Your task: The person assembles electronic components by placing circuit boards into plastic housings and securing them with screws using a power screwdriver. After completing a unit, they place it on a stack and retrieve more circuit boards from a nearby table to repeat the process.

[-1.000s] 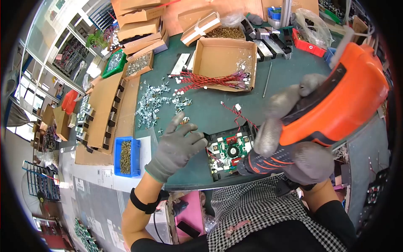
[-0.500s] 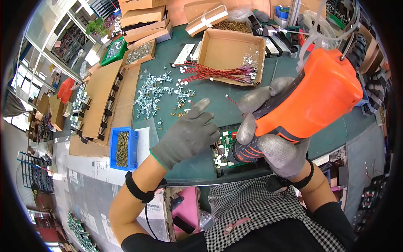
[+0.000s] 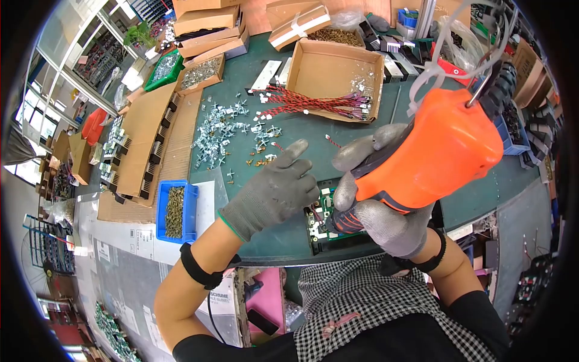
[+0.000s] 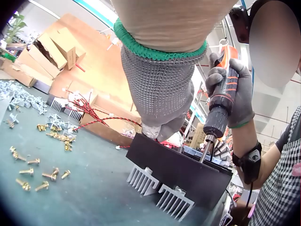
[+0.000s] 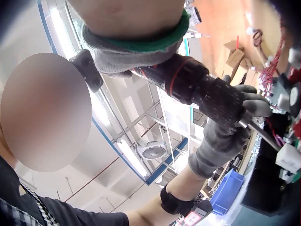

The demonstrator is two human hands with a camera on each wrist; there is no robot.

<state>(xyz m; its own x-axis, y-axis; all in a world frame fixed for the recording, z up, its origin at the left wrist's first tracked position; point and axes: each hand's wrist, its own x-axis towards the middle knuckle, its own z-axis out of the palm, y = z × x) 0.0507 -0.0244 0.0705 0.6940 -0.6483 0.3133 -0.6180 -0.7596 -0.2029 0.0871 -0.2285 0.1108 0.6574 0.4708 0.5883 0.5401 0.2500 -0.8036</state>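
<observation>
An orange and black power screwdriver (image 3: 431, 151) is gripped in my gloved right hand (image 3: 389, 223). Its bit (image 4: 205, 151) points down into the black housing (image 4: 176, 167), whose outer side carries finned heatsinks (image 4: 175, 202). Inside the housing lies a green circuit board (image 3: 325, 208), partly hidden by the tool in the head view. My gloved left hand (image 3: 271, 196) is at the housing's left edge, its fingers bent over that side; the left wrist view has the fingertips (image 4: 153, 132) at the rim. Red and black twisted wires (image 4: 110, 118) run beside this hand.
Silver screws (image 3: 220, 136) and brass screws (image 4: 42, 186) lie loose left of the housing. Behind stands a cardboard tray (image 3: 335, 72) with red wire bundles (image 3: 313, 104). A blue bin (image 3: 176, 211) of screws is at the left, a cardboard sheet (image 3: 145, 142) behind it.
Over the last second the tool and right hand have moved left and the tool stands more upright. My left hand has shifted slightly right and lower against the housing.
</observation>
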